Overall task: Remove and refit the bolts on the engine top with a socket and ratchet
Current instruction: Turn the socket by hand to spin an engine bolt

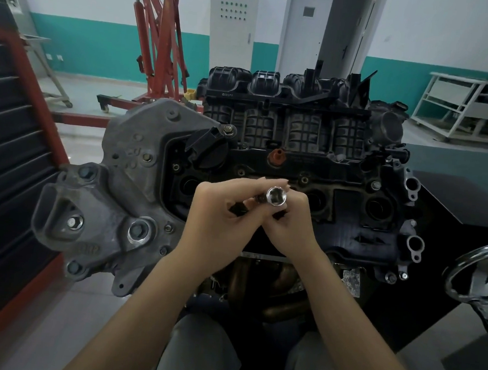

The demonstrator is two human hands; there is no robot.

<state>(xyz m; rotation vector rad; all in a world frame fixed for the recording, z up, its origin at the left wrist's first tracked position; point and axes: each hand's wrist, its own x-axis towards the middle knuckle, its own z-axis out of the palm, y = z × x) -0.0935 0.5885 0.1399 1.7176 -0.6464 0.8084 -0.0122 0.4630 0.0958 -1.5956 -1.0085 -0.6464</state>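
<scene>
Both hands meet above the middle of the black engine top (347, 202). A shiny chrome socket (276, 196) points its open end up at the camera, pinched between the fingertips of my right hand (290, 222). My left hand (221, 215) is closed around a dark tool handle (237, 208), probably the ratchet, mostly hidden under the fingers. Small bolts sit along the cover's far edge, such as one bolt (304, 179) just beyond my fingers and another bolt (176, 167) to the left.
A grey cast bracket (122, 194) with large bolts is fixed to the engine's left end. Black intake manifold (285, 101) rises behind. A red tool cabinet (13, 148) stands at left, a red engine hoist (159, 51) behind, a chrome wheel (477, 273) at right.
</scene>
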